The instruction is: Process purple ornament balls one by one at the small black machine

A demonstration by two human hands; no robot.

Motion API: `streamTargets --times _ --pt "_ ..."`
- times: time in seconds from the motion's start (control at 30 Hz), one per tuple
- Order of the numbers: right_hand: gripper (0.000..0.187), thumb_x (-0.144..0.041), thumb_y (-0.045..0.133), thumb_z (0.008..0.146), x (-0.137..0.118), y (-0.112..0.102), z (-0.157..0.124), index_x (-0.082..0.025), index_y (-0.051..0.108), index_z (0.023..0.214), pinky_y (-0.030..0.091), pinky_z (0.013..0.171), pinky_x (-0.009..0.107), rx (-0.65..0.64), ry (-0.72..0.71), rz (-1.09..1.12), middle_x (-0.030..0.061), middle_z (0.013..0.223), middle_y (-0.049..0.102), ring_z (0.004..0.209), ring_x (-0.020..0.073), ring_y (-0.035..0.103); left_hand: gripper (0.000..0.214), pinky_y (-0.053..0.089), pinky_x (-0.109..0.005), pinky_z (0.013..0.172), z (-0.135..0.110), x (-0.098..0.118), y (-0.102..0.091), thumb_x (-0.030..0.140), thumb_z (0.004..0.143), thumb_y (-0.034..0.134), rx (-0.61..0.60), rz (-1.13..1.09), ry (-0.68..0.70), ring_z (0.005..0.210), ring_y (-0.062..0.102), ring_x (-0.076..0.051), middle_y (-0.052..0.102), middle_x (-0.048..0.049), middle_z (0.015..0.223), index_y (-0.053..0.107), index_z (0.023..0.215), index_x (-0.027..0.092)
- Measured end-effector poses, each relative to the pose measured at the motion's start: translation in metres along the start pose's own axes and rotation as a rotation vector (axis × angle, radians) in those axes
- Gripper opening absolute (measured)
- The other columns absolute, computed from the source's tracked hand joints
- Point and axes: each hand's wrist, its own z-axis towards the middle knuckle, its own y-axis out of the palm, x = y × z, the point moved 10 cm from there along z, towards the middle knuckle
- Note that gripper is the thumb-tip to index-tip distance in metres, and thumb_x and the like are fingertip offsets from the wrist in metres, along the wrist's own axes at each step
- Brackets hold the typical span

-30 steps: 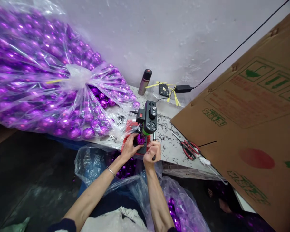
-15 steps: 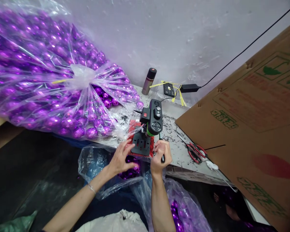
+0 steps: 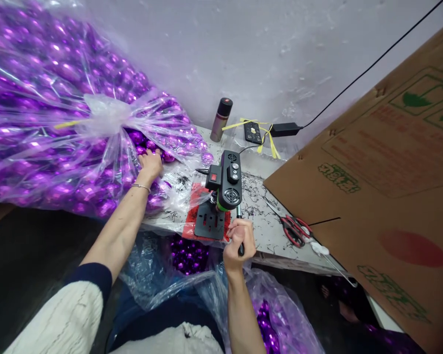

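Note:
My left hand [image 3: 152,163] reaches into the gap in a big clear plastic bag [image 3: 107,115]. Its fingers look apart on the shiny purple faceted balls [image 3: 136,136] there, the tips partly hidden among them. My right hand [image 3: 239,243] is wrapped round the black-gripped lever [image 3: 240,250] of a small black bench machine [image 3: 231,179]. The machine has round vents, buttons and a side box with a red switch. Below its head, the slotted dark base plate [image 3: 208,221] shows no ball on it and lies on a red sheet [image 3: 190,221].
An open bag of purple balls [image 3: 190,253] hangs below the table edge. Red-handled scissors [image 3: 295,230] lie by a large cardboard box [image 3: 384,187] on the right. A spray can [image 3: 221,119], a phone [image 3: 252,132] and a black adapter [image 3: 285,129] are at the back; dark scraps litter the table.
My left hand has moved from beside the base plate, up and left, into the bag's gap. My right hand keeps hold of the lever. The view has shifted slightly.

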Motion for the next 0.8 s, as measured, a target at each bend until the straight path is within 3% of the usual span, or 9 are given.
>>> streamTargets --times 0.17,0.3,0.37,0.47,0.57,0.7,0.8 --pt "0.035 -0.014 0.043 0.101 -0.001 0.001 0.002 -0.022 0.051 0.068 0.044 0.063 0.028 -0.008 -0.005 0.013 -0.0016 0.069 0.056 0.069 0.0136 0.059 0.053 0.049 -0.057 0.104 -0.022 0.004 -0.019 0.027 0.075 0.080 -0.029 -0.130 0.079 0.116 0.063 -0.040 0.056 -0.0175 0.126 0.064 0.124 0.016" --pt "0.034 -0.015 0.043 0.102 -0.003 0.001 0.004 -0.022 0.050 0.069 0.043 0.063 0.028 -0.007 -0.013 0.003 -0.0022 0.068 0.055 0.068 0.0133 0.059 0.063 0.052 -0.054 0.105 -0.061 0.010 -0.047 0.047 0.086 0.071 -0.040 -0.412 0.093 0.120 0.063 -0.035 0.056 -0.0152 0.134 0.056 0.142 0.022" --pt "0.033 -0.016 0.044 0.102 -0.004 0.001 0.007 -0.022 0.051 0.070 0.043 0.062 0.028 -0.010 -0.008 0.009 -0.0022 0.069 0.056 0.068 0.0128 0.058 0.067 0.055 -0.053 0.101 -0.089 0.013 -0.048 0.054 0.091 0.064 -0.083 -0.542 0.096 0.115 0.066 -0.032 0.060 -0.0148 0.132 0.047 0.150 0.026" --pt "0.034 -0.017 0.044 0.102 -0.007 0.001 0.013 -0.022 0.051 0.069 0.044 0.063 0.028 -0.002 -0.001 0.025 -0.0020 0.068 0.055 0.068 0.0127 0.058 0.079 0.061 -0.048 0.088 -0.133 0.016 -0.022 0.059 0.091 0.064 -0.182 -0.683 0.090 0.098 0.073 -0.028 0.067 -0.0176 0.122 0.034 0.154 0.021" --pt "0.035 -0.017 0.045 0.102 -0.009 0.000 0.019 -0.021 0.050 0.068 0.044 0.064 0.028 0.001 0.006 0.040 -0.0021 0.068 0.055 0.067 0.0123 0.057 0.083 0.063 -0.041 0.080 -0.173 0.023 0.021 0.059 0.080 0.078 -0.248 -0.744 0.133 0.090 0.075 -0.025 0.068 -0.0168 0.118 0.041 0.143 0.019" --pt "0.034 -0.016 0.046 0.102 -0.011 0.001 0.022 -0.021 0.051 0.069 0.043 0.065 0.029 -0.027 0.003 0.039 -0.0022 0.068 0.054 0.068 0.0123 0.057 0.055 0.059 -0.043 0.097 -0.211 0.045 0.059 0.056 0.089 0.067 -0.277 -0.707 0.294 0.110 0.072 -0.027 0.071 -0.0119 0.124 0.057 0.130 0.022" --pt "0.032 -0.015 0.046 0.102 -0.012 0.001 0.022 -0.021 0.052 0.070 0.043 0.065 0.028 -0.046 -0.009 0.039 -0.0023 0.070 0.055 0.069 0.0119 0.058 0.058 0.053 -0.046 0.109 -0.224 0.057 0.069 0.051 0.093 0.065 -0.269 -0.641 0.372 0.129 0.064 -0.031 0.066 -0.0146 0.139 0.053 0.141 0.021"
